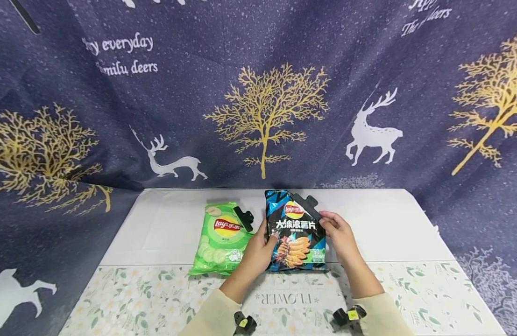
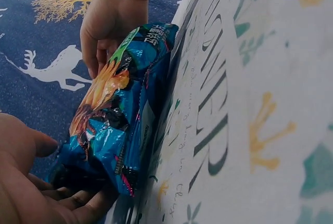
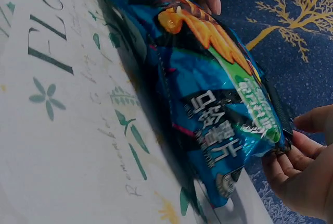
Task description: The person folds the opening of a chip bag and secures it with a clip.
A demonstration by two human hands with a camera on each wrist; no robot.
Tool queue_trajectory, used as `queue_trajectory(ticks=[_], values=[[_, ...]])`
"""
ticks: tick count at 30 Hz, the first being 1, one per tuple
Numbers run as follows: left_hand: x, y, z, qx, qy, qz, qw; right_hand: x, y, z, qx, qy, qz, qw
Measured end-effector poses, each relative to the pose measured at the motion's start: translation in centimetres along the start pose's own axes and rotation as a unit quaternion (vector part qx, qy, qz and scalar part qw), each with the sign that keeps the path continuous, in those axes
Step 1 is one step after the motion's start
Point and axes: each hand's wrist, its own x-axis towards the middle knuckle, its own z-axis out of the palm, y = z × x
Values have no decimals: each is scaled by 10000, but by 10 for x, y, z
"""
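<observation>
A black and blue bag of potato chips [image 1: 293, 252] stands near the middle of the table, its front showing grilled food. A black bag clip [image 1: 307, 205] lies slantwise across its upper right corner. At the bag's left edge is my left hand [image 1: 260, 247], thumb over the front and fingers [image 2: 78, 200] curled beneath the edge. My right hand [image 1: 341, 237] grips the right edge, its thumb and fingertips right at the clip's lower end. Just left of my left hand lies a green bag of potato chips [image 1: 212, 240] with another black bag clip [image 1: 244, 218] on its upper right corner.
The white table [image 1: 166, 228] has a flower-print cover [image 1: 149, 298] along its front part. Behind it hangs a dark blue cloth [image 1: 191, 102] with gold trees and white deer. Black straps with small devices sit around both wrists.
</observation>
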Motion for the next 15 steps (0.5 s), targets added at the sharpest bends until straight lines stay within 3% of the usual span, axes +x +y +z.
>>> queue_trajectory(ticks=[6,15], values=[[-1,0,1,-46,29,42,10000,2,4,0,-51,-71,95,9999],[-3,2,0,316,-12,-46,9995,4,10,0,-158,-236,212,9994]])
